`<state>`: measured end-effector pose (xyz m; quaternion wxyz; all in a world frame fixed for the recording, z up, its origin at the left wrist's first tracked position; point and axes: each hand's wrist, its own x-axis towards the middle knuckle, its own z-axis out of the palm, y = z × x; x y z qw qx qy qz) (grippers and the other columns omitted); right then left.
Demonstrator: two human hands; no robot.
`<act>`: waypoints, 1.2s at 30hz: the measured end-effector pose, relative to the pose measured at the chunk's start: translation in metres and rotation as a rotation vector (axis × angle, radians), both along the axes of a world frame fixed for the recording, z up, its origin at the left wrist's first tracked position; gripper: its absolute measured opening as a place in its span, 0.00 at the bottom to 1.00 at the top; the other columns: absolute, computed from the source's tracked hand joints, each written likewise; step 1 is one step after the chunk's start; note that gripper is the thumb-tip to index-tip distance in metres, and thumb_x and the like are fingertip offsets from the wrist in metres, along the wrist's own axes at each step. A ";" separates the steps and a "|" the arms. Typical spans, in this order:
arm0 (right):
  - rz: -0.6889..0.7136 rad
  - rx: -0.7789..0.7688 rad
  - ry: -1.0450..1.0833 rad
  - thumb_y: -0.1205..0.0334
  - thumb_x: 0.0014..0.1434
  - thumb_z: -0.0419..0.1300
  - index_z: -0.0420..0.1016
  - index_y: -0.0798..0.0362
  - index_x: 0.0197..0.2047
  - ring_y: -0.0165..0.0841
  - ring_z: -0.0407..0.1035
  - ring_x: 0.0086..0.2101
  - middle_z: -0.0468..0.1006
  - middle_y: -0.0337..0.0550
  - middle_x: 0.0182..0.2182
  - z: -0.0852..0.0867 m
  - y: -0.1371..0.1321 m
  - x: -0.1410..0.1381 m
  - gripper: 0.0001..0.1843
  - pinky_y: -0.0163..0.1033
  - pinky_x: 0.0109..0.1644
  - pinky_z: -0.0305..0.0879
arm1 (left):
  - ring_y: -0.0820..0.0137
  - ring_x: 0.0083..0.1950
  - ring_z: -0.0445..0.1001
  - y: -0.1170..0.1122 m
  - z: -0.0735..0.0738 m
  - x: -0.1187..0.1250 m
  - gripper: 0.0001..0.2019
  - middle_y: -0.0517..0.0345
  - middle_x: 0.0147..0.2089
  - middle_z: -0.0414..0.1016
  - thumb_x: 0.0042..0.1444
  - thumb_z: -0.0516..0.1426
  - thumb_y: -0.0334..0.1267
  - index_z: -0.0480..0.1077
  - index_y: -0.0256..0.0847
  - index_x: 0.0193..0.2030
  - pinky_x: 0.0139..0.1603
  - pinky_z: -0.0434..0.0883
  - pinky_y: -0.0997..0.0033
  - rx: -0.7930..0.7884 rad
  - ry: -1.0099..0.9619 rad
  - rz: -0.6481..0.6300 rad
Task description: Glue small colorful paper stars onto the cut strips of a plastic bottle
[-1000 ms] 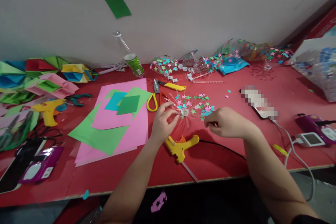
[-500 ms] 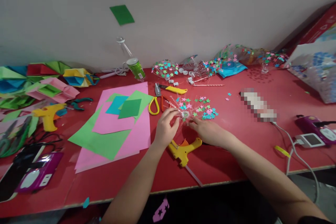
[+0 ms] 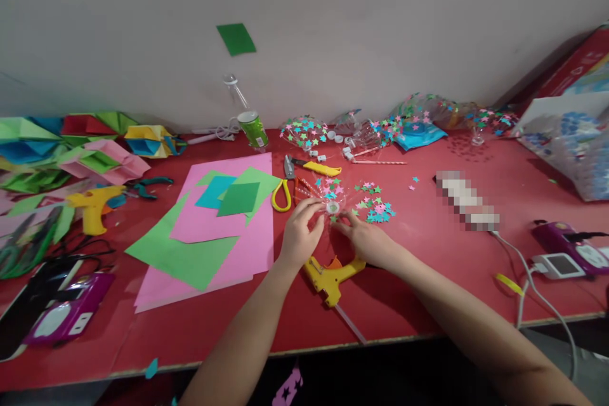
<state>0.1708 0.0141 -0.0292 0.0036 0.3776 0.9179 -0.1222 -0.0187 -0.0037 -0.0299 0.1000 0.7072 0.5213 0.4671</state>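
Both of my hands meet at a clear plastic piece covered in small coloured stars (image 3: 333, 203) on the red table (image 3: 419, 266). My left hand (image 3: 301, 235) grips its left side with curled fingers. My right hand (image 3: 366, 238) pinches its right edge. A loose pile of paper stars (image 3: 375, 206) lies just right of the piece. A yellow glue gun (image 3: 333, 274) rests on the table just below my hands, its black cord running right.
Pink and green paper sheets (image 3: 209, 235) lie left of my hands. Yellow-handled scissors (image 3: 283, 193) and a yellow cutter (image 3: 318, 168) lie behind. Folded paper shapes (image 3: 85, 152) and another glue gun (image 3: 95, 206) sit far left. More star-covered plastic (image 3: 419, 114) lines the wall.
My right hand has moved left from the star pile to the plastic piece and now pinches its edge. My left hand has stayed on the piece. The view has tilted slightly upward.
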 end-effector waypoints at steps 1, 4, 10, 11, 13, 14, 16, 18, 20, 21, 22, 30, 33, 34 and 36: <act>-0.009 -0.014 0.012 0.79 0.56 0.48 0.61 0.53 0.65 0.38 0.74 0.48 0.60 0.59 0.63 -0.001 0.002 -0.001 0.34 0.38 0.47 0.72 | 0.65 0.52 0.75 0.000 0.000 0.000 0.10 0.50 0.49 0.76 0.60 0.55 0.29 0.74 0.40 0.46 0.57 0.73 0.61 0.002 -0.005 0.000; -0.022 -0.060 0.060 0.78 0.57 0.48 0.64 0.55 0.62 0.36 0.73 0.49 0.60 0.58 0.64 -0.003 0.006 -0.002 0.30 0.38 0.50 0.70 | 0.65 0.52 0.75 0.002 -0.002 -0.002 0.10 0.51 0.48 0.76 0.59 0.55 0.29 0.74 0.40 0.45 0.56 0.73 0.61 0.012 -0.017 0.003; -0.034 -0.051 0.072 0.74 0.63 0.48 0.72 0.56 0.54 0.32 0.73 0.46 0.71 0.51 0.54 0.006 0.007 0.000 0.19 0.34 0.51 0.67 | 0.65 0.50 0.76 0.004 -0.003 -0.006 0.09 0.51 0.47 0.76 0.59 0.55 0.29 0.75 0.40 0.43 0.56 0.73 0.61 -0.028 -0.088 -0.012; -0.044 -0.039 0.064 0.71 0.65 0.48 0.72 0.56 0.53 0.33 0.73 0.45 0.72 0.52 0.52 0.008 0.007 0.000 0.17 0.35 0.50 0.67 | 0.65 0.50 0.76 0.004 -0.003 -0.006 0.09 0.51 0.47 0.76 0.59 0.55 0.29 0.75 0.40 0.43 0.56 0.73 0.61 -0.040 -0.102 -0.019; -0.067 -0.011 0.043 0.64 0.68 0.49 0.72 0.56 0.54 0.34 0.74 0.42 0.72 0.53 0.50 0.010 0.006 -0.002 0.16 0.36 0.46 0.67 | 0.65 0.50 0.76 0.005 -0.003 -0.007 0.09 0.51 0.47 0.76 0.59 0.55 0.29 0.75 0.40 0.43 0.55 0.73 0.61 -0.048 -0.116 -0.022; -0.074 0.001 0.032 0.61 0.68 0.50 0.71 0.56 0.55 0.35 0.74 0.41 0.72 0.52 0.49 0.010 0.007 -0.003 0.16 0.36 0.44 0.67 | 0.65 0.50 0.76 0.005 -0.003 -0.007 0.09 0.51 0.46 0.76 0.59 0.55 0.29 0.75 0.40 0.42 0.55 0.73 0.61 -0.045 -0.116 -0.017; -0.075 0.017 0.007 0.59 0.67 0.52 0.72 0.54 0.54 0.35 0.74 0.39 0.73 0.51 0.47 0.008 0.008 -0.005 0.16 0.36 0.41 0.66 | 0.65 0.50 0.75 0.005 -0.002 -0.007 0.08 0.52 0.46 0.77 0.59 0.55 0.29 0.75 0.40 0.42 0.55 0.73 0.61 -0.037 -0.108 -0.006; -0.069 0.031 -0.015 0.59 0.66 0.54 0.73 0.53 0.52 0.35 0.73 0.39 0.74 0.50 0.45 0.006 0.009 -0.006 0.14 0.35 0.40 0.64 | 0.66 0.49 0.76 0.005 -0.002 -0.007 0.08 0.52 0.45 0.77 0.59 0.55 0.28 0.75 0.40 0.41 0.55 0.73 0.62 -0.034 -0.101 -0.004; -0.065 0.051 -0.032 0.60 0.66 0.54 0.74 0.54 0.48 0.34 0.73 0.39 0.75 0.49 0.44 0.005 0.010 -0.006 0.12 0.34 0.38 0.62 | 0.66 0.49 0.76 0.005 -0.002 -0.007 0.08 0.52 0.45 0.77 0.59 0.55 0.29 0.75 0.40 0.41 0.54 0.73 0.63 -0.040 -0.103 -0.001; -0.065 0.063 -0.041 0.61 0.67 0.53 0.75 0.55 0.46 0.34 0.73 0.39 0.75 0.49 0.44 0.004 0.011 -0.006 0.11 0.34 0.38 0.61 | 0.66 0.49 0.76 0.005 -0.002 -0.007 0.07 0.52 0.45 0.77 0.59 0.55 0.29 0.74 0.40 0.40 0.54 0.73 0.63 -0.042 -0.107 0.001; -0.064 0.075 -0.048 0.62 0.67 0.52 0.75 0.55 0.45 0.34 0.73 0.38 0.75 0.49 0.43 0.004 0.011 -0.006 0.12 0.34 0.37 0.61 | 0.66 0.49 0.76 0.005 -0.003 -0.007 0.07 0.52 0.45 0.76 0.59 0.55 0.29 0.74 0.40 0.41 0.54 0.73 0.63 -0.044 -0.111 0.001; -0.010 0.136 -0.088 0.68 0.67 0.51 0.74 0.57 0.41 0.35 0.71 0.39 0.76 0.50 0.40 -0.001 0.009 -0.005 0.10 0.35 0.37 0.58 | 0.66 0.48 0.76 0.004 -0.001 -0.009 0.07 0.52 0.45 0.76 0.59 0.55 0.30 0.75 0.41 0.39 0.53 0.74 0.62 -0.050 -0.115 -0.017; 0.009 0.153 -0.096 0.68 0.67 0.51 0.74 0.57 0.42 0.35 0.70 0.40 0.76 0.51 0.40 -0.004 0.009 -0.001 0.10 0.35 0.38 0.58 | 0.67 0.47 0.76 0.003 0.000 -0.009 0.07 0.53 0.44 0.76 0.59 0.55 0.30 0.75 0.41 0.38 0.53 0.74 0.63 -0.037 -0.108 -0.012; 0.016 0.158 -0.101 0.69 0.67 0.51 0.74 0.57 0.42 0.35 0.70 0.40 0.76 0.51 0.40 -0.003 0.008 0.001 0.10 0.35 0.38 0.58 | 0.67 0.47 0.76 0.003 0.000 -0.009 0.07 0.53 0.44 0.76 0.59 0.56 0.30 0.75 0.40 0.37 0.52 0.74 0.63 -0.031 -0.105 -0.008; 0.034 0.163 -0.113 0.69 0.66 0.51 0.74 0.58 0.42 0.36 0.70 0.40 0.76 0.51 0.39 0.000 0.007 0.004 0.10 0.36 0.38 0.59 | 0.67 0.46 0.77 0.004 0.000 -0.009 0.06 0.53 0.42 0.77 0.59 0.56 0.30 0.75 0.40 0.37 0.51 0.74 0.64 -0.017 -0.095 -0.006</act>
